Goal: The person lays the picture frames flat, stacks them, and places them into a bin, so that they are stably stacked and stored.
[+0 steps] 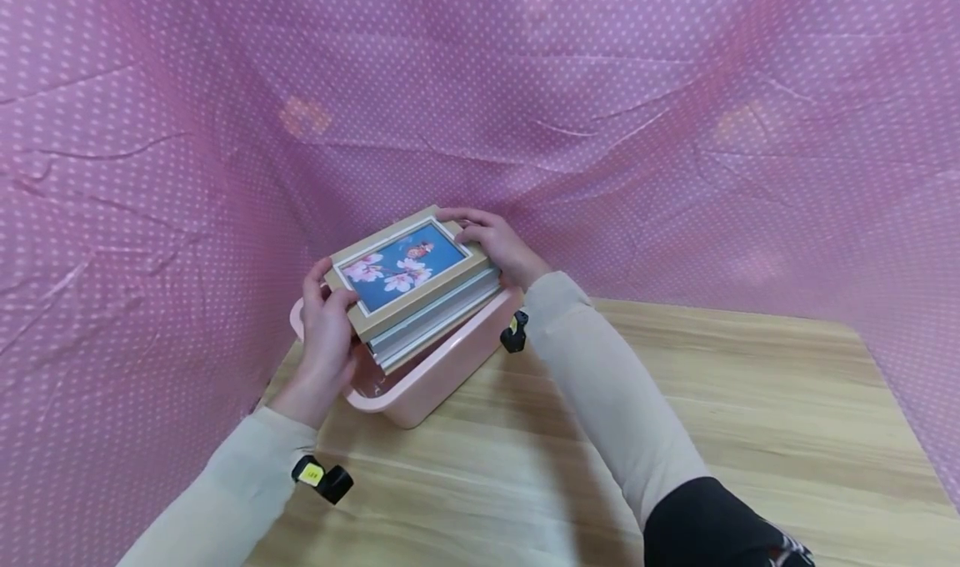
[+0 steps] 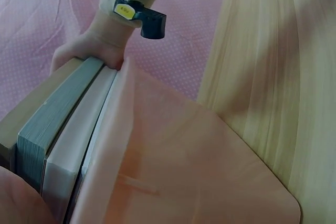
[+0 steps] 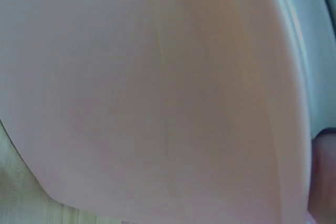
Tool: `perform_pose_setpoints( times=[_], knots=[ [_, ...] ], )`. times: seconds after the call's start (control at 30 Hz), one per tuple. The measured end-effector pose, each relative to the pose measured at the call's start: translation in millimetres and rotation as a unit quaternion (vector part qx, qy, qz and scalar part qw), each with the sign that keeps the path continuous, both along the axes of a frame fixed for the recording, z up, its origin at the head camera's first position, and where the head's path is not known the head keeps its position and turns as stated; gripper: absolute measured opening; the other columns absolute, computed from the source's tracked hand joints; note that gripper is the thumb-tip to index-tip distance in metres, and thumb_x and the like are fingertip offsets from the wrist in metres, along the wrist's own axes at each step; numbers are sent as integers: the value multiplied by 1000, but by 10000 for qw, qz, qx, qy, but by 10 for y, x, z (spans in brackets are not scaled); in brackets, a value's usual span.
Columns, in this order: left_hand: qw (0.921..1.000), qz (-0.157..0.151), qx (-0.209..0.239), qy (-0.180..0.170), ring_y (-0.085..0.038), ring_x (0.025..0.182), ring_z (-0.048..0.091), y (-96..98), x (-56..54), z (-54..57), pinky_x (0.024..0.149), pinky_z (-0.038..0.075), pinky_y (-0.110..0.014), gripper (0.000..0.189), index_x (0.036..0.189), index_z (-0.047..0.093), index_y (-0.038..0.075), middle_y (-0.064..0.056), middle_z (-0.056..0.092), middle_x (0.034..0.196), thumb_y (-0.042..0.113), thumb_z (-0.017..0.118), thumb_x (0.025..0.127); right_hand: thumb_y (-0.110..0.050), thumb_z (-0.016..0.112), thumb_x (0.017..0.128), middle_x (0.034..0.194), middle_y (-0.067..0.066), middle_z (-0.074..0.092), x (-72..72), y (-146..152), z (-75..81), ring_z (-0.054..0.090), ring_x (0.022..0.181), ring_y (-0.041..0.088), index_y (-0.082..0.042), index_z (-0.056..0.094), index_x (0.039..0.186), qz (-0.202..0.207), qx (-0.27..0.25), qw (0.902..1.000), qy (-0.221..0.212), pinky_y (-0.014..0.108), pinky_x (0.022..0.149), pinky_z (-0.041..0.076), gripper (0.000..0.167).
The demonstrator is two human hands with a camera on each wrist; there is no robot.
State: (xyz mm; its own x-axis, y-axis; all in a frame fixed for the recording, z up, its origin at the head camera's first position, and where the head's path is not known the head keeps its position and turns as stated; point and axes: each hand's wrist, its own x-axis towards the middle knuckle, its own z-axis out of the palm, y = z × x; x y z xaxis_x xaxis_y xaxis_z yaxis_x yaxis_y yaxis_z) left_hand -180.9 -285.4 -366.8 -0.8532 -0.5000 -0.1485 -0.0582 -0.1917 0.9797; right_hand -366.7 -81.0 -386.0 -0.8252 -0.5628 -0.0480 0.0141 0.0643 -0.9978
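A framed picture point(image 1: 401, 268) of pink blossoms on blue, with a tan and white border, lies face up on top of a stack of flat pieces with white and grey-blue edges point(image 1: 435, 321). The left hand point(image 1: 324, 333) grips the stack's near left end, thumb on the top frame. At the far right end the right hand point(image 1: 501, 243) holds it, fingers over the top frame's corner. The stack sits tilted at the mouth of a pink plastic bin point(image 1: 453, 368). In the left wrist view, several layered edges point(image 2: 58, 119) stand beside the bin's wall point(image 2: 194, 156).
The bin stands on a wood-grain table point(image 1: 720, 417), near its left back corner. Pink polka-dot cloth point(image 1: 525, 117) hangs behind and along both sides. A small black camera point(image 1: 322, 479) is strapped to the left wrist, another black camera point(image 1: 514, 332) to the right.
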Motion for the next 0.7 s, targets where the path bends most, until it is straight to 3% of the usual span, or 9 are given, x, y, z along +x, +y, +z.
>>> perform_pose_setpoints(
  times=[0.17, 0.4, 0.57, 0.7],
  knots=[
    [9995, -31, -110, -298, -19, 126, 56, -14, -69, -41, 94, 58, -22, 71, 168, 19, 37, -7, 29, 167, 6, 37, 107, -16, 61, 99, 165, -16, 52, -37, -37, -34, 54, 145, 27, -36, 73, 138, 73, -140, 9997, -182, 48, 120, 48, 45],
    [9986, 58, -234, -464, -19, 120, 53, -17, -161, -107, 100, 51, -26, 75, 169, 13, 32, -16, 29, 168, 5, 36, 104, -12, 60, 101, 164, -20, 52, -76, -103, -47, 50, 148, 20, -33, 74, 136, 142, -196, 9983, -531, 44, 120, 47, 43],
    [9976, 187, -383, -550, -26, 133, 43, -12, -192, -151, 102, 45, -25, 84, 170, 13, 28, -17, 24, 171, 0, 45, 97, -12, 61, 101, 166, -17, 49, -98, -131, -61, 55, 143, 25, -35, 74, 135, 130, -4, 9977, -659, 45, 117, 51, 43],
    [9940, 244, -576, -892, -31, 138, 38, -6, -217, -171, 98, 46, -25, 94, 170, 14, 29, -18, 22, 171, -2, 54, 91, -11, 61, 100, 169, -16, 46, -106, -139, -52, 52, 146, 26, -34, 74, 136, 149, 149, 9979, -606, 45, 117, 51, 44]
  ],
)
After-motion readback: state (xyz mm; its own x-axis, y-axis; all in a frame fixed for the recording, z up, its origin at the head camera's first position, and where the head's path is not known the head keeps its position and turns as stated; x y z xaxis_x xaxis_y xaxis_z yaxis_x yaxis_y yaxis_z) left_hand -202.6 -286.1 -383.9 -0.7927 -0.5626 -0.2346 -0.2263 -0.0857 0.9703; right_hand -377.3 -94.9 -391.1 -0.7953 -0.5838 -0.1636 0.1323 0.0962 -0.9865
